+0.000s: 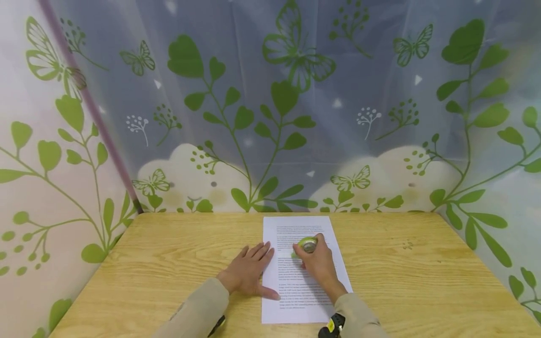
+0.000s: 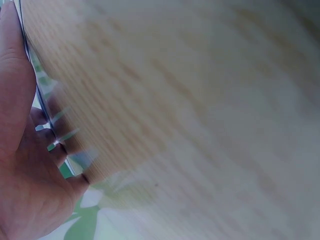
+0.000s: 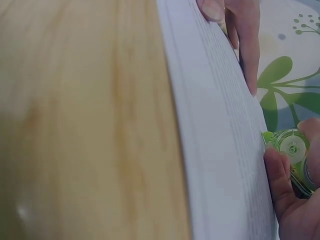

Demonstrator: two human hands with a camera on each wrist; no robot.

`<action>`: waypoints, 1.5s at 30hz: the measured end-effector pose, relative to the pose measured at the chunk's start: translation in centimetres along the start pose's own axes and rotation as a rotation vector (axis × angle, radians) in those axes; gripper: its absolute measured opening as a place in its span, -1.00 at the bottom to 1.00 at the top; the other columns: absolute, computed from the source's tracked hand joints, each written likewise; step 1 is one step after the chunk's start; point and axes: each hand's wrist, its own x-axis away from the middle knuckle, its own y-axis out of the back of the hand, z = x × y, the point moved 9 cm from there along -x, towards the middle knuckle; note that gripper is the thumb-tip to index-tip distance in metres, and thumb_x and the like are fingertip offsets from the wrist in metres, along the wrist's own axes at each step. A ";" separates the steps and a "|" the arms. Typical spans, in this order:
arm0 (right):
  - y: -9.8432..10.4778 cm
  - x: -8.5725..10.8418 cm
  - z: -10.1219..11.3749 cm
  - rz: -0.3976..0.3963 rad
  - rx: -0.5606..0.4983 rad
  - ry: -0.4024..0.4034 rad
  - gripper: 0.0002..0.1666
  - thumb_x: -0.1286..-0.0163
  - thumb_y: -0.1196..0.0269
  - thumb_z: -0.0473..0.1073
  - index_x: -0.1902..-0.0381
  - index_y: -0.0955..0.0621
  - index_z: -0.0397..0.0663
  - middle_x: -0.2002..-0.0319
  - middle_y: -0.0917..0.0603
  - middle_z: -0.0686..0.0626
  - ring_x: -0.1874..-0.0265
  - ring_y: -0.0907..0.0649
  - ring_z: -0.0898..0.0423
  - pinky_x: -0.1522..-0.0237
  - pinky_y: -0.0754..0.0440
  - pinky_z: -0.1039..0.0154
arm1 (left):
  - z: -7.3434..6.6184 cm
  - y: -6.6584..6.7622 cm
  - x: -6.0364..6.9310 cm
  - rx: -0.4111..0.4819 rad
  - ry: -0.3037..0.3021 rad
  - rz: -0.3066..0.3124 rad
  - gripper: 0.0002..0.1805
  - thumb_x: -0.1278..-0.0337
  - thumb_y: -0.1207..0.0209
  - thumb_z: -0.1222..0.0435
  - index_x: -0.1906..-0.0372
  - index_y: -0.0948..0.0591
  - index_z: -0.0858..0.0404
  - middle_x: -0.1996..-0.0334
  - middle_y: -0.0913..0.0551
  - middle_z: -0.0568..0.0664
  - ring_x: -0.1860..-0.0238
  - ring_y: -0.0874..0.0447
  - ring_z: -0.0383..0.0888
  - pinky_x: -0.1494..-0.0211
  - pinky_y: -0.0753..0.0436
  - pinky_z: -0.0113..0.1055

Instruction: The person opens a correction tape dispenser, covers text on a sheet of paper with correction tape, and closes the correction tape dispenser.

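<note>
A printed sheet of paper (image 1: pixel 291 277) lies on the wooden table, with lines of dark text running down it. My right hand (image 1: pixel 320 264) grips a green correction tape (image 1: pixel 308 244) over the upper half of the text. In the right wrist view, the round clear-and-green body of the correction tape (image 3: pixel 292 150) shows between thumb and fingers, its tip at the paper's surface. Flat and spread, my left hand (image 1: pixel 248 271) rests across the sheet's left edge, its thumb on the paper. The left wrist view catches only part of that hand (image 2: pixel 35 175).
The light wooden table (image 1: pixel 177 253) extends to both sides of the sheet. Behind it hangs a curtain (image 1: pixel 253 155) printed with green leaves and butterflies. A dark device with a yellow label (image 1: pixel 332 326) is at the right wrist.
</note>
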 end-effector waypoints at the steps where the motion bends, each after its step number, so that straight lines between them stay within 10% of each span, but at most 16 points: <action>1: 0.1 0.0 0.0 0.001 -0.001 0.002 -0.46 -0.22 -0.38 -0.02 0.11 -0.33 -0.18 0.44 -0.62 -0.08 0.72 -0.60 0.15 0.59 -0.59 0.28 | 0.0 0.0 0.0 0.000 -0.002 -0.002 0.28 0.21 0.05 -0.56 -0.50 -0.05 0.25 -0.50 0.04 0.11 -0.47 0.11 0.05 -0.40 -0.02 0.11; 45: 2.3 -0.6 -1.5 0.040 -0.036 -0.036 -0.49 -0.22 -0.38 -0.05 0.13 -0.35 -0.20 0.40 -0.60 -0.12 0.66 -0.59 0.13 0.57 -0.62 0.28 | 0.1 0.1 0.1 0.004 0.008 0.005 0.29 0.23 0.07 -0.57 -0.50 -0.04 0.24 -0.50 0.05 0.10 -0.47 0.11 0.04 -0.41 -0.02 0.11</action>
